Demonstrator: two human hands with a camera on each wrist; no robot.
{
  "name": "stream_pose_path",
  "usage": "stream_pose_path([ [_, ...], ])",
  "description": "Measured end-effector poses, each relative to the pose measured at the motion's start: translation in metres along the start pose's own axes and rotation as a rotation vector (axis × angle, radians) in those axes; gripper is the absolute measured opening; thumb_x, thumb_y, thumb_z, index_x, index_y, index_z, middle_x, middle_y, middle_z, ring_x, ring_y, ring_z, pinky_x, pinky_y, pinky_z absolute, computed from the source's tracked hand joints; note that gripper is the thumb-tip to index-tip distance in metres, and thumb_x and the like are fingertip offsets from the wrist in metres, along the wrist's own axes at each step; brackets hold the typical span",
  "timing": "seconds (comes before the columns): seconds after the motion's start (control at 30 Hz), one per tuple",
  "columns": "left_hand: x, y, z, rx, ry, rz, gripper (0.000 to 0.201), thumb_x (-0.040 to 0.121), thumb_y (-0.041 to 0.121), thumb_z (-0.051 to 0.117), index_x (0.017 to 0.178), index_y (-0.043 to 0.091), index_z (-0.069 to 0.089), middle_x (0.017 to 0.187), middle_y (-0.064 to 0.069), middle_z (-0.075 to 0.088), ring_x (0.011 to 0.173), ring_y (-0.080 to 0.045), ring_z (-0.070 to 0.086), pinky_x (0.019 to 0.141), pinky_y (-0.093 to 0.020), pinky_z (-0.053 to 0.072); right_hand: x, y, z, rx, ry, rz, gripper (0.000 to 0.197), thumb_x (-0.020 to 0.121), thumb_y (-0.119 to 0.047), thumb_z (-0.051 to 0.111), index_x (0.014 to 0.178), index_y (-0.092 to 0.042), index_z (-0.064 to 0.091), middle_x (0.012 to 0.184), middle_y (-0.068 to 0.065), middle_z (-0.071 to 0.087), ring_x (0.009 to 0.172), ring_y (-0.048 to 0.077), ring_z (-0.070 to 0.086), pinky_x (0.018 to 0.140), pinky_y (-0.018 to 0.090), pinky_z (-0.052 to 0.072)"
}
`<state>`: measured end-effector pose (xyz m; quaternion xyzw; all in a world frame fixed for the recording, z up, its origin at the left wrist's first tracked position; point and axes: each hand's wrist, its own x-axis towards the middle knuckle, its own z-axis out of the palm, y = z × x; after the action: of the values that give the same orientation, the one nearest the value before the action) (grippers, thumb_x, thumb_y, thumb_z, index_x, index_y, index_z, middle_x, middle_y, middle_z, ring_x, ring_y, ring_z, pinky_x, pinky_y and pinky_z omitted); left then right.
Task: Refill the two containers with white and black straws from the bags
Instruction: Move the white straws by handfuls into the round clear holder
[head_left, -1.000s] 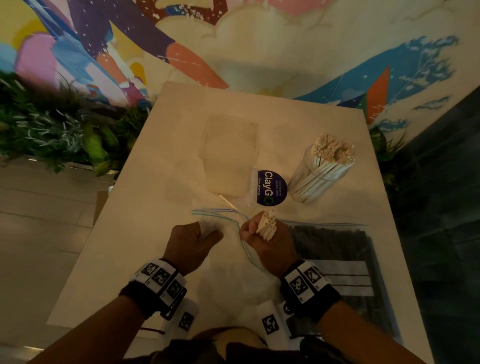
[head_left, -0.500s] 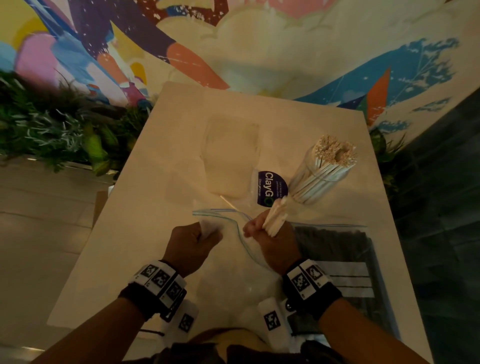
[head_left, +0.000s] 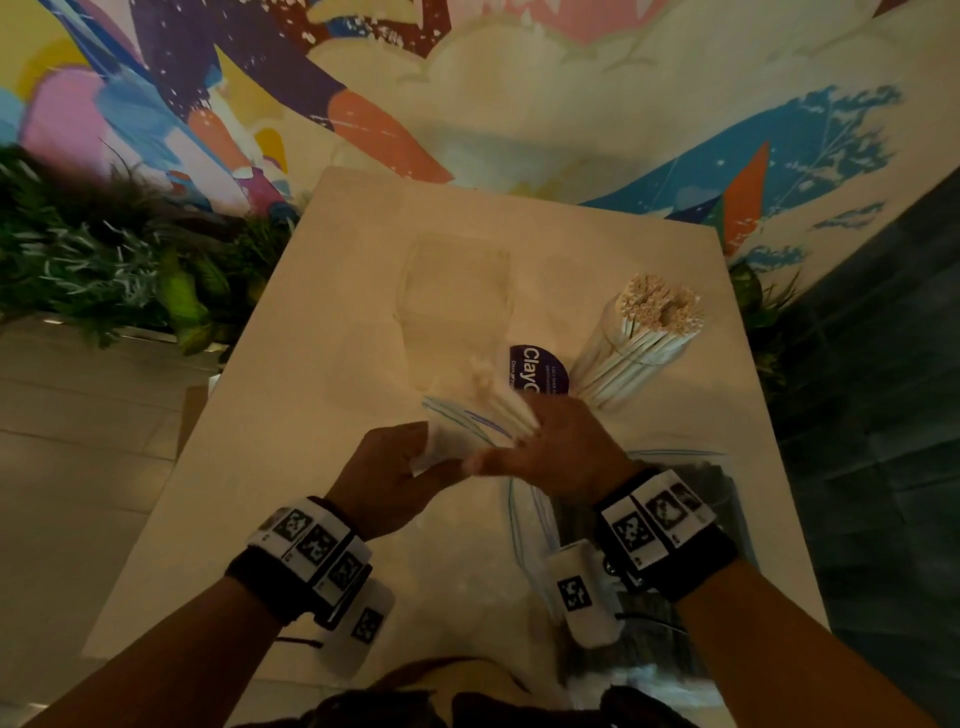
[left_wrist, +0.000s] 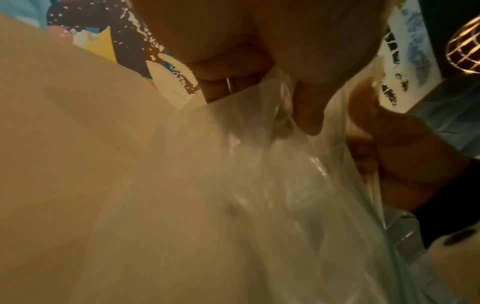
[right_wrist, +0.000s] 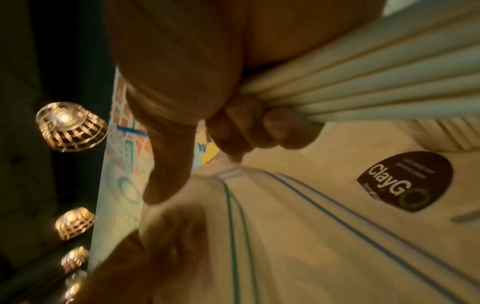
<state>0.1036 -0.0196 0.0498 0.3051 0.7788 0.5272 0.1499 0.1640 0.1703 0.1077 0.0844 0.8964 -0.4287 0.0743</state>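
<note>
Roughly halfway: 1 container (head_left: 641, 353), right of centre, brims with white straws. Right hand (head_left: 558, 449) clutches a last bundle (head_left: 501, 402); left hand (head_left: 387, 475) pinches the emptied bag (left_wrist: 259, 185). Black straws (head_left: 691, 499) remain bagged lower right.

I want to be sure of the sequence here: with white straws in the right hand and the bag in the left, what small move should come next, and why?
Probably carry the bundle of white straws, gripped by the right hand, over to the container already holding white straws and drop them in upright. The straws look clear of the clear bag that the left hand pinches, and the container stands just beyond, right of the ClayGo sticker.
</note>
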Motion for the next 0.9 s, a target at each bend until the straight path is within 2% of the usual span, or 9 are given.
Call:
stream_pose_path([
  [0.1, 0.006, 0.006, -0.004, 0.046, -0.058, -0.011, 0.052, 0.067, 0.056, 0.07, 0.108, 0.024, 0.068, 0.105, 0.014, 0.068, 0.096, -0.003, 0.063, 0.083, -0.025, 0.05, 0.001, 0.004, 0.009, -0.083, 0.039, -0.074, 0.024, 0.078, -0.038, 0.076, 0.066, -0.026, 0.059, 0.053, -0.008, 0.052, 0.047, 0.004, 0.047, 0.048, 0.018, 0.037],
  [0.2, 0.01, -0.003, -0.02, 0.24, -0.296, -0.254, 0.092, 0.053, 0.06, 0.082, 0.132, 0.031, 0.045, 0.122, 0.022, 0.047, 0.109, -0.001, 0.047, 0.093, -0.022, 0.039, 0.002, 0.016, 0.004, 0.093, 0.185, 0.034, 0.039, 0.082, -0.03, 0.073, 0.049, -0.018, 0.055, 0.041, -0.007, 0.042, 0.04, 0.005, 0.039, 0.045, 0.023, 0.033],
  [0.3, 0.009, -0.018, -0.039, 0.239, -0.452, -0.414, 0.086, 0.043, 0.072, 0.076, 0.12, 0.038, 0.055, 0.116, 0.019, 0.059, 0.106, -0.002, 0.054, 0.095, -0.026, 0.042, 0.002, 0.031, -0.007, 0.422, 0.303, 0.195, 0.036, 0.081, -0.019, 0.074, 0.053, -0.006, 0.056, 0.041, 0.001, 0.039, 0.039, 0.017, 0.038, 0.046, 0.03, 0.033],
  [0.4, 0.009, -0.024, -0.048, 0.133, -0.326, -0.435, 0.026, 0.064, 0.033, 0.084, 0.084, 0.028, 0.069, 0.081, 0.009, 0.071, 0.078, -0.001, 0.063, 0.079, -0.025, 0.047, -0.001, 0.041, -0.015, 0.633, 0.311, 0.283, 0.022, 0.081, -0.01, 0.072, 0.065, -0.006, 0.057, 0.046, 0.007, 0.033, 0.039, 0.016, 0.031, 0.042, 0.025, 0.029],
  [0.43, 0.011, -0.026, -0.051, 0.081, -0.27, -0.443, 0.019, 0.066, 0.029, 0.083, 0.077, 0.024, 0.069, 0.075, 0.006, 0.071, 0.072, -0.004, 0.062, 0.075, -0.028, 0.047, -0.002, 0.044, -0.017, 0.658, 0.304, 0.299, 0.02, 0.08, -0.009, 0.072, 0.068, -0.006, 0.057, 0.048, 0.008, 0.033, 0.041, 0.016, 0.03, 0.042, 0.025, 0.029],
  [0.53, 0.012, -0.023, -0.058, -0.145, -0.213, -0.585, 0.033, 0.069, 0.04, 0.072, 0.081, 0.013, 0.058, 0.078, -0.001, 0.06, 0.078, -0.014, 0.055, 0.074, -0.033, 0.044, -0.006, 0.054, -0.02, 0.663, 0.312, 0.323, 0.02, 0.081, -0.009, 0.072, 0.069, -0.008, 0.056, 0.047, 0.005, 0.034, 0.04, 0.016, 0.03, 0.042, 0.025, 0.03],
  [0.6, 0.012, -0.019, -0.054, -0.27, -0.217, -0.663, 0.027, 0.081, 0.031, 0.067, 0.086, 0.011, 0.049, 0.085, -0.004, 0.059, 0.084, -0.019, 0.057, 0.078, -0.037, 0.049, -0.008, 0.057, -0.02, 0.691, 0.325, 0.329, 0.02, 0.082, -0.01, 0.071, 0.07, -0.009, 0.055, 0.047, 0.004, 0.035, 0.039, 0.017, 0.031, 0.041, 0.024, 0.031],
  [0.77, 0.012, -0.012, -0.039, -0.535, 0.016, -0.564, 0.018, 0.088, 0.008, 0.06, 0.082, 0.013, 0.044, 0.072, -0.008, 0.052, 0.063, -0.023, 0.059, 0.051, -0.033, 0.052, -0.016, 0.061, -0.003, 0.621, 0.169, 0.523, 0.036, 0.073, -0.039, 0.078, 0.078, -0.008, 0.06, 0.052, 0.003, 0.046, 0.042, 0.015, 0.039, 0.041, 0.025, 0.037],
  [0.9, 0.009, -0.017, -0.038, -0.561, 0.181, -0.522, 0.029, 0.069, 0.004, 0.076, 0.079, 0.013, 0.051, 0.07, -0.01, 0.05, 0.057, -0.021, 0.053, 0.055, -0.036, 0.053, -0.021, 0.066, 0.011, 0.574, 0.088, 0.534, 0.025, 0.071, -0.018, 0.082, 0.064, -0.006, 0.061, 0.046, 0.005, 0.044, 0.038, 0.017, 0.037, 0.043, 0.027, 0.033],
])
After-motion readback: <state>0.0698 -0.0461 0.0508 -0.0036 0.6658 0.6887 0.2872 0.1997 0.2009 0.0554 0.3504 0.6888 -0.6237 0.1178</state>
